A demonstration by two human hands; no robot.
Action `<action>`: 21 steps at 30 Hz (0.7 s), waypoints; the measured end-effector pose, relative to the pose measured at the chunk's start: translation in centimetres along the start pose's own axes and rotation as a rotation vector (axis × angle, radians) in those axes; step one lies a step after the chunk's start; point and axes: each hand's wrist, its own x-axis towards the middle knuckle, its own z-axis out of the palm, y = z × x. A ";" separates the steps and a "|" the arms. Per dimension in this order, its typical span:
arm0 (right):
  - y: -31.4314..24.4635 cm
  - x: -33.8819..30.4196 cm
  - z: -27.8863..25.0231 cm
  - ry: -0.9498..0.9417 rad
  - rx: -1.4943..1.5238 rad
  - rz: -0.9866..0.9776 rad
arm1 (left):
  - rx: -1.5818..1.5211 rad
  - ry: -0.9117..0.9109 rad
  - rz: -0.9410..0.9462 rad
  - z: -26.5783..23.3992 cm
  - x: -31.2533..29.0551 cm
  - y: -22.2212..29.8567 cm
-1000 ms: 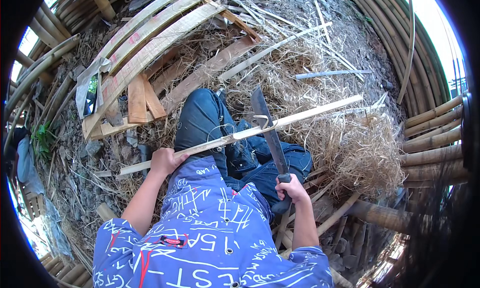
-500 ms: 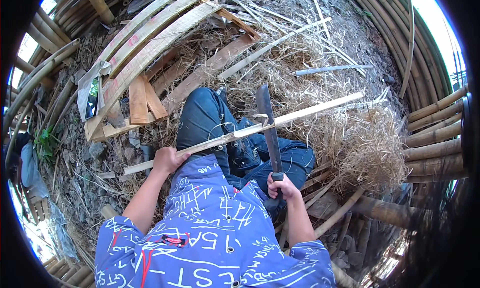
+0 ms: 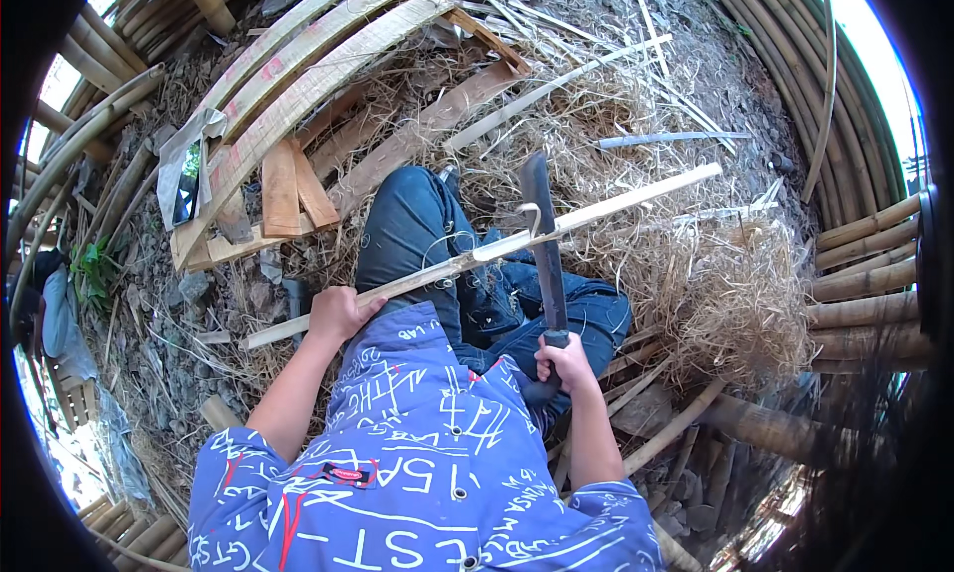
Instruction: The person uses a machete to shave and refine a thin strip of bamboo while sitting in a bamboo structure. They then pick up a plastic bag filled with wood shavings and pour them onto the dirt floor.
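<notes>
Across my folded legs lies a long pale bamboo strip [image 3: 636, 194], slanting up to the right. My left hand [image 3: 341, 314] is closed round it near its lower left end. In my right hand [image 3: 563, 361] is the dark handle of a machete [image 3: 546, 239], its broad blade pointing away from me and crossing the strip. A small curled shaving [image 3: 534, 217] stands up from the strip beside the blade. The strip has a node between my left hand and the blade.
Pale shavings [image 3: 740, 284] heap up at the right. Long boards [image 3: 328, 85] lie at the far left near short brown wood pieces [image 3: 281, 189]. Bamboo poles [image 3: 865, 274] are stacked along the right edge. A thin grey strip [image 3: 676, 139] rests on the ground ahead.
The machete has shifted slightly along the strip, and the shaving at its blade now curls upward more. My left hand keeps its hold; the whole view has shifted a little.
</notes>
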 end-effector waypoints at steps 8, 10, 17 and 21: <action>-0.7 0.4 1.9 0.200 -0.310 -0.046 | -0.012 0.006 -0.020 0.3 -0.5 0.0; -0.6 0.5 1.2 0.170 -0.278 0.009 | -0.018 0.024 0.008 0.8 0.1 -0.5; -0.4 1.3 -0.2 -0.153 -0.057 0.111 | -0.045 0.009 0.006 0.4 0.0 -0.4; 0.0 2.4 -1.4 -0.291 0.015 0.148 | -0.062 0.008 0.009 0.5 0.0 -0.5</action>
